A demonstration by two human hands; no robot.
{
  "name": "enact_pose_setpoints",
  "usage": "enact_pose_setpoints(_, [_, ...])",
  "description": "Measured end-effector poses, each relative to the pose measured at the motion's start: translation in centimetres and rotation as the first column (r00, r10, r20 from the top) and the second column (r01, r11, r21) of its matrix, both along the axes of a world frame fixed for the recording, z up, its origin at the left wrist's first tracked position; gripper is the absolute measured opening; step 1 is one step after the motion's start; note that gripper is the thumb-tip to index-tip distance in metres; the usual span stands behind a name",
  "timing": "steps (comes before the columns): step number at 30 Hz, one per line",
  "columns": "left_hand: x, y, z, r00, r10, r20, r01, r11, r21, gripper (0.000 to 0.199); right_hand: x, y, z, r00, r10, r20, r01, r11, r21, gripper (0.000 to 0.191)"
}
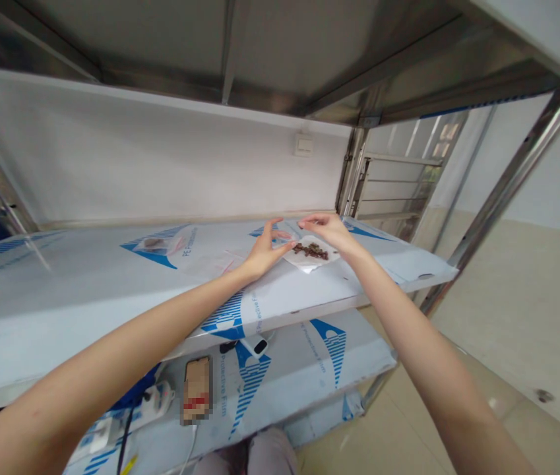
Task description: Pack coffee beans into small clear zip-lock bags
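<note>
A heap of small brown pieces (312, 251) lies on a white sheet (308, 266) on the film-covered shelf (161, 297). To the left of the heap is my left hand (264, 251), its thumb and fingers apart around the edge of what looks like a clear plastic bag (287, 239); whether it grips the bag is unclear. My right hand (326, 227) is just above and behind the heap, thumb and forefinger pinched on a small dark piece (301, 225). Another clear bag with brown contents (154, 243) lies farther left.
A metal shelf (161, 39) hangs overhead, with metal posts (512, 191) at the sides. On the lower shelf are a phone (196, 389) with a cable, a white device (254, 346) and power sockets (154, 402). A flat clear bag (227, 262) lies near my left wrist.
</note>
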State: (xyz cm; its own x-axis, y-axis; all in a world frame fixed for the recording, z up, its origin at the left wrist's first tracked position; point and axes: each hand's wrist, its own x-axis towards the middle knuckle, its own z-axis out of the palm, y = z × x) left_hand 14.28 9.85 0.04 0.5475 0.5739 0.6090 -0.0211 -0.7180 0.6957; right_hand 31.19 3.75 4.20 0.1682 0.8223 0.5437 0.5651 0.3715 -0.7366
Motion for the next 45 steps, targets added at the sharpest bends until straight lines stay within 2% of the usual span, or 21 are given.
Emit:
enact_pose_setpoints(4, [0.8,-0.6,-0.3,0.998,-0.048,0.040,0.049,0.999,-0.010,0.080,-1.3,-0.1,0.4,0.997,0.073,-0.033,-0.073,0.997,-0.008,0.013])
enact_pose_setpoints(9, [0.0,-0.2,-0.5,0.998,-0.035,0.045,0.035,0.999,-0.005,0.083,-2.2,-0.5,-0.4,0.991,0.132,0.033,-0.128,0.986,-0.106,0.016])
enact_pose_setpoints(12, [-0.3,0.1,-0.6,0.999,-0.022,0.028,0.022,1.000,0.019,0.083,-2.0,-0.4,-0.5,0.988,0.138,0.065,-0.133,0.987,-0.085,0.020])
enact_pose_setpoints(14, [-0.3,0.2,-0.6,1.000,-0.012,0.024,0.011,0.999,0.039,0.081,-1.3,-0.2,-0.2,0.995,0.064,0.073,-0.063,0.998,-0.013,0.021])
enact_pose_setpoints(17, [-0.2,0.1,-0.5,0.999,-0.018,0.036,0.016,0.999,0.045,0.078,0.4,-0.3,-0.2,0.979,-0.124,0.160,0.120,0.992,0.037,0.020])
enact_pose_setpoints(20, [-0.2,0.1,-0.5,0.998,-0.042,0.049,0.041,0.999,0.018,0.077,2.3,-0.9,-1.0,0.858,-0.262,0.441,0.325,0.943,-0.071,0.016])
enact_pose_setpoints(22, [-0.2,0.2,-0.7,0.997,-0.051,0.051,0.052,0.999,-0.004,0.076,3.2,-1.4,-1.9,0.764,-0.269,0.586,0.416,0.900,-0.129,0.016])
enact_pose_setpoints(24, [-0.1,0.3,-0.8,0.997,-0.062,0.050,0.063,0.998,-0.019,0.074,3.7,-1.9,-2.7,0.701,-0.278,0.657,0.470,0.873,-0.132,0.017])
enact_pose_setpoints(29, [0.0,0.2,-0.9,0.994,-0.100,0.053,0.103,0.993,-0.059,0.070,3.8,-2.0,-3.5,0.658,-0.311,0.686,0.525,0.842,-0.122,0.019])
enact_pose_setpoints(36, [-0.3,-0.2,-0.6,0.993,-0.115,0.004,0.115,0.990,-0.079,0.066,3.8,-1.1,-3.4,0.633,-0.358,0.687,0.513,0.858,-0.026,0.021])
enact_pose_setpoints(41, [-0.2,-0.1,-0.6,0.993,-0.114,0.004,0.114,0.990,-0.086,0.067,3.7,-0.1,-3.6,0.620,-0.327,0.713,0.562,0.819,-0.114,0.025])
enact_pose_setpoints(45, [-0.2,0.0,-0.5,0.994,-0.106,0.001,0.105,0.990,-0.094,0.068,3.2,0.1,-3.7,0.606,-0.285,0.743,0.560,0.816,-0.143,0.017])
